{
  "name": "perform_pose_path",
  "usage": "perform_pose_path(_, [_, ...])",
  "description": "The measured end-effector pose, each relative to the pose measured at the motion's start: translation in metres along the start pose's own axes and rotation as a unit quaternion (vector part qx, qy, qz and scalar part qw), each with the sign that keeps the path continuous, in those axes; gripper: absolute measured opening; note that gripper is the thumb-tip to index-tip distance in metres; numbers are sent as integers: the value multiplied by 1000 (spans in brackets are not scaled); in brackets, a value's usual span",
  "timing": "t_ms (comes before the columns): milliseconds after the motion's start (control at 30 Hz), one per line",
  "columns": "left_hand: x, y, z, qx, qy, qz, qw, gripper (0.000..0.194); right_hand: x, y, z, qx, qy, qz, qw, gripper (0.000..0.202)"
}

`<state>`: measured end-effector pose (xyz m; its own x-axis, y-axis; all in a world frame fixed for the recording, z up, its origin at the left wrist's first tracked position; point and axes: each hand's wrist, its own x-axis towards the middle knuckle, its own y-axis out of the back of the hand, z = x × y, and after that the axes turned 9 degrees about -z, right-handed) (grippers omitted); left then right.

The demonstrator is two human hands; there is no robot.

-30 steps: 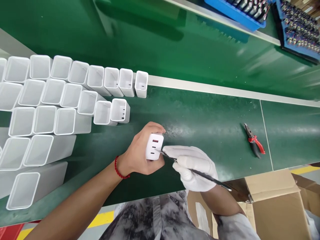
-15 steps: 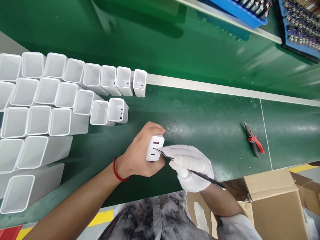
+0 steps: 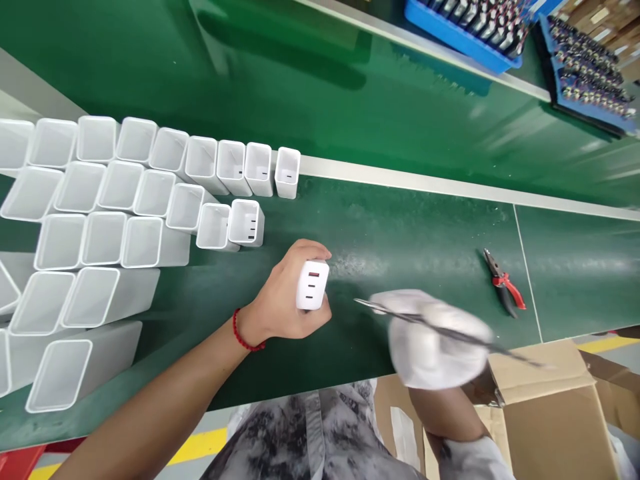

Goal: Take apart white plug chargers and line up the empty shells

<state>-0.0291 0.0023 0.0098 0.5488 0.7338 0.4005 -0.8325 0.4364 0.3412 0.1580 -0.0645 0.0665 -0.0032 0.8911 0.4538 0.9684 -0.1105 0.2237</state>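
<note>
My left hand [image 3: 285, 293], bare, is wrapped round a white charger housing [image 3: 313, 287], whose slotted end faces up. That end has one wider slot with red in it and two narrow dark slots. My right hand [image 3: 435, 340], in a white glove and smeared by motion, grips thin black tweezers [image 3: 425, 321]. Their pale tip points left, a short way from the housing and not touching it. Left of my hands stand rows of white housings [image 3: 143, 241] with open tops, and slots show at the bottom of some.
Red-handled pliers [image 3: 505, 285] lie on the green bench [image 3: 400, 220] to the right. Cardboard boxes [image 3: 550, 413] stand below the front edge at right. Along the raised shelf at the back are a blue tray [image 3: 460, 40] and a blue rack of small parts [image 3: 590, 110].
My right hand has drawn the tweezers away from the housing's slots, toward the right. My left hand still holds the housing, tilted slightly differently. The view has shifted a little.
</note>
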Motion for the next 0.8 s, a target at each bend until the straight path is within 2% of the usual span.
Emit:
perform_pose_path(67, [0, -1, 0, -19, 4, 20, 1000, 62, 6, 21, -1, -125, -92, 23, 988, 27])
perform_pose_path(100, [0, -2, 0, -19, 3, 23, 1000, 61, 10, 33, 2, -224, -166, -6, 960, 29])
perform_pose_path(133, [0, -2, 2, -12, 0, 23, 1000, 61, 15, 43, 8, -331, -247, -55, 909, 32])
perform_pose_path(167, [0, -3, 4, 1, -4, 23, 1000, 60, 19, 53, 16, -425, -322, -107, 839, 34])
perform_pose_path(200, [0, -3, 5, 15, -7, 24, 1000, 60, 23, 61, 24, -495, -378, -156, 766, 35])
perform_pose_path(233, [0, -4, 7, 25, -9, 26, 999, 59, 25, 67, 31, -543, -408, -192, 709, 36])
perform_pose_path(267, [1, -4, 9, 27, -9, 28, 999, 58, 26, 72, 37, -576, -413, -206, 675, 36])
perform_pose_path(300, [1, -4, 10, 20, -6, 32, 999, 58, 24, 74, 40, -598, -400, -198, 666, 38])
perform_pose_path(333, [1, -3, 11, 6, -3, 36, 999, 58, 20, 72, 40, -607, -373, -171, 680, 39])
perform_pose_path(367, [0, -3, 12, -8, 3, 42, 999, 58, 13, 68, 37, -598, -338, -133, 714, 41])
perform_pose_path(433, [0, -4, 12, -31, 8, 61, 998, 62, -3, 48, 24, -496, -275, -92, 819, 41])
perform_pose_path(467, [-1, -5, 11, -40, 8, 72, 997, 65, -12, 34, 17, -395, -258, -107, 875, 40])
perform_pose_path(500, [-2, -7, 10, -51, 6, 80, 995, 67, -20, 18, 10, -268, -251, -150, 918, 41])
perform_pose_path(533, [-3, -9, 9, -71, 2, 84, 994, 69, -26, 1, 5, -137, -248, -198, 938, 46])
perform_pose_path(567, [-4, -12, 8, -99, 0, 82, 992, 70, -31, -16, 2, -17, -242, -209, 947, 51])
perform_pose_path(600, [-5, -14, 7, -134, -1, 78, 988, 70, -34, -31, 1, 80, -238, -188, 950, 56])
perform_pose_path(667, [-7, -18, 6, -198, -2, 64, 978, 70, -34, -52, 3, 201, -237, -93, 946, 61])
perform_pose_path(733, [-9, -19, 6, -226, 10, 43, 973, 68, -31, -60, 6, 236, -250, -4, 939, 63])
perform_pose_path(800, [-10, -18, 8, -239, 45, 11, 970, 63, -28, -58, 10, 225, -256, 45, 939, 62])
